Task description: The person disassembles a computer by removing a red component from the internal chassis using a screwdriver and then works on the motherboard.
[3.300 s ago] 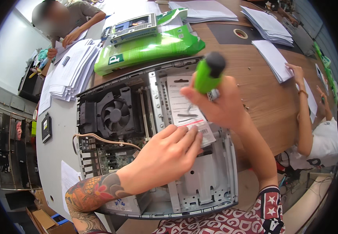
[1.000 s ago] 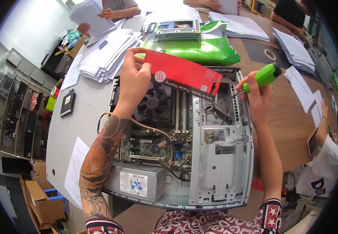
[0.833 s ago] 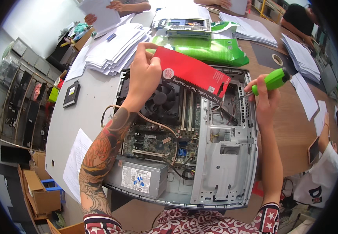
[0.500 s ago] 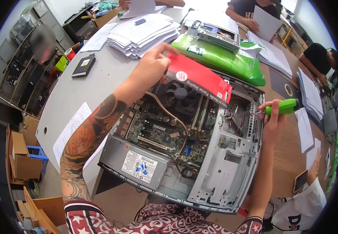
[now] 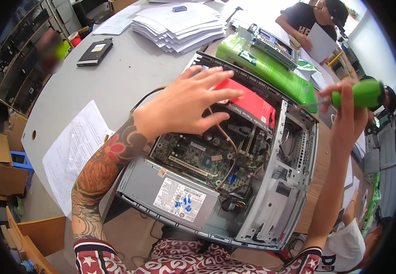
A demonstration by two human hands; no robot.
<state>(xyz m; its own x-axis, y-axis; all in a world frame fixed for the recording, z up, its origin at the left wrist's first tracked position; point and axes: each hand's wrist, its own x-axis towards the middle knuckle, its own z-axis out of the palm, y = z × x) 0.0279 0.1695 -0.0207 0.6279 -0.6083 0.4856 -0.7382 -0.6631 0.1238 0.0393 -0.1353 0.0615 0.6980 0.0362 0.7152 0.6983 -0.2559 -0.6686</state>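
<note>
1. Pale tabletop [image 5: 115, 86] lies beneath an open computer case [image 5: 271, 196].
2. Red card [image 5: 255, 101] sits at the far part of that case, beyond the circuit board [image 5: 198, 153].
3. Left hand [image 5: 188, 98] spreads its fingers over the card's left end, gripping nothing; contact cannot be told.
4. Right hand [image 5: 346, 102] grasps a green screwdriver [image 5: 364, 93] near the case's far right corner.
5. Beyond, a green package [image 5: 278, 80] carries a metal-framed unit [image 5: 275, 48].
</note>
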